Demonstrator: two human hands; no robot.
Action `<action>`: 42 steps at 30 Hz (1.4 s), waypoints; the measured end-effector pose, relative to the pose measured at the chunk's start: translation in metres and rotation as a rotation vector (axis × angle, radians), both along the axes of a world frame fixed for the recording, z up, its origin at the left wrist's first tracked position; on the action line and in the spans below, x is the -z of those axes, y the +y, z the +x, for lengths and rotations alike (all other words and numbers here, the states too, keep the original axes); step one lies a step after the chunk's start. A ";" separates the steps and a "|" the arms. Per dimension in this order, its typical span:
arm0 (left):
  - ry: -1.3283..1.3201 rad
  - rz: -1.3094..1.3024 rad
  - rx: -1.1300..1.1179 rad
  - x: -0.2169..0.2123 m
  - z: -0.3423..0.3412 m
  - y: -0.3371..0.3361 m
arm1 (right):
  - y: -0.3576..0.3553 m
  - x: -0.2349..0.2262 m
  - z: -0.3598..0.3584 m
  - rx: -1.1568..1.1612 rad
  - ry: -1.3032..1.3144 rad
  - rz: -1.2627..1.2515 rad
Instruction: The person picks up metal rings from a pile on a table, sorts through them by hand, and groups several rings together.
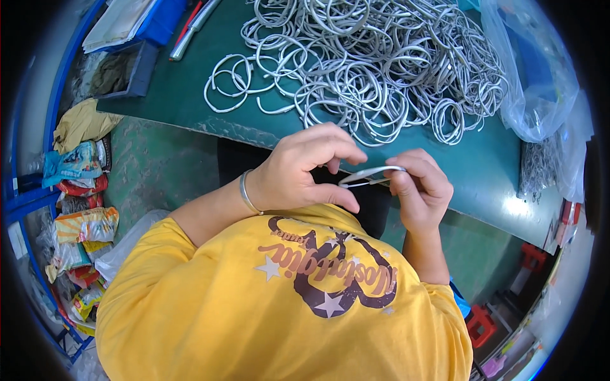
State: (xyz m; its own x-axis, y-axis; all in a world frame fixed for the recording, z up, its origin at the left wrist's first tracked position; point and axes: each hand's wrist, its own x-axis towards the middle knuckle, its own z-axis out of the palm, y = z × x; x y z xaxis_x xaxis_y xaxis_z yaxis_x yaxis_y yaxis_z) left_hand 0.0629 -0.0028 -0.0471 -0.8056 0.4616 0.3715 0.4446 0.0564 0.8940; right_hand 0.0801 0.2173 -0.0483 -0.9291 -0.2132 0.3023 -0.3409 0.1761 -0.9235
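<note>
A short coil of white-grey cable (373, 172) is held in front of my body, just past the near edge of the green table. My right hand (420, 185) pinches its right side between thumb and fingers. Around the left end of the coil, my left hand (304, 166) is curved with thumb and index finger apart; no grip on the cable shows there. Beyond both hands, a big heap of similar coiled cables (381, 76) lies on the table, with several looser coils (232, 82) at its left side.
The green table (184, 114) has a grey bin (130, 73) and a blue tray of papers (121, 25) at its far left. Clear plastic bags (540, 82) hang over its right side. Colourful packages (86, 225) fill a blue-framed rack at left. A red crate (481, 327) stands low at right.
</note>
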 end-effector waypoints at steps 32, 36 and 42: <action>0.133 0.124 -0.170 0.015 0.005 -0.001 | 0.000 -0.006 -0.004 -0.024 0.225 -0.014; 0.292 0.070 -0.208 0.015 0.001 0.002 | 0.002 -0.019 -0.009 -0.134 0.403 0.167; -0.097 0.211 -0.132 0.013 0.008 0.002 | 0.028 -0.045 -0.029 0.073 0.371 0.071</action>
